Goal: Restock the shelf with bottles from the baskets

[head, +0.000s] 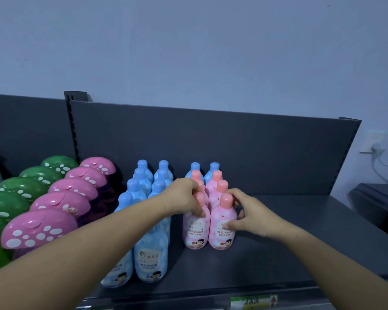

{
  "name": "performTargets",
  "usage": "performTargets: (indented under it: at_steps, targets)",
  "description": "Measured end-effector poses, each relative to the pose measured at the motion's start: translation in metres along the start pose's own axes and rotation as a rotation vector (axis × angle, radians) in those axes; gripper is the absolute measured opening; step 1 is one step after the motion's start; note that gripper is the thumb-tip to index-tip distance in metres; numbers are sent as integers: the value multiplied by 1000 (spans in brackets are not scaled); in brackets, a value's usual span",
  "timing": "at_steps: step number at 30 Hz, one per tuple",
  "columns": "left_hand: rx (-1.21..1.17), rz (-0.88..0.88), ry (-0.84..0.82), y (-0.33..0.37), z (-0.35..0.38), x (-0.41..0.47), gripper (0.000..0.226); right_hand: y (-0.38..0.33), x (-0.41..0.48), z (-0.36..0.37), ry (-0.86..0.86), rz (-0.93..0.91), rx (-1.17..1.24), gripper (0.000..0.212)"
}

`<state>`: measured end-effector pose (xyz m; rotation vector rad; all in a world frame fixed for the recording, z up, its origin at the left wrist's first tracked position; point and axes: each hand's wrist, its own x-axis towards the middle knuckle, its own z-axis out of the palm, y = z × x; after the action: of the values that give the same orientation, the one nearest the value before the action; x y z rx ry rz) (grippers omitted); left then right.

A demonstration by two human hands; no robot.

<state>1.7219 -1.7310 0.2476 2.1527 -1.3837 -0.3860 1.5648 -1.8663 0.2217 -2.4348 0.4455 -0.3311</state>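
Dark shelf (278, 242), pale wall (188, 52), pink bottles (222, 236) gripped

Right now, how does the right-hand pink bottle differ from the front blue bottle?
The pink bottle has a coral cap, the front blue bottle a blue one. The right hand grips the pink bottle; no hand holds the blue bottle, nearer the shelf edge. Both upright, same shape.

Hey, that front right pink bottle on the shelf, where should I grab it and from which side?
Take the front right pink bottle by the tapered shoulder under its cap, coming from the right. It stands upright, with a neighbouring pink bottle tight against its left and another behind; the shelf on its right is open.
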Motion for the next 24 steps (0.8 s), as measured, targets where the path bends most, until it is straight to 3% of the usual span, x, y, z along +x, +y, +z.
performTargets:
  at_steps: [11,15,21,24]
  targets:
    - [-126,5,21,-7,-18,-12,31,1,1,2,22,-12,3,55]
    - [-140,91,51,-12,-25,-15,29,0,1,3,64,-21,10,52]
    - [248,173,253,-15,-52,-11,31,-1,5,4,66,-40,12,51]
    - [506,93,231,-11,-74,-6,41,-4,10,3,58,-59,-18,51]
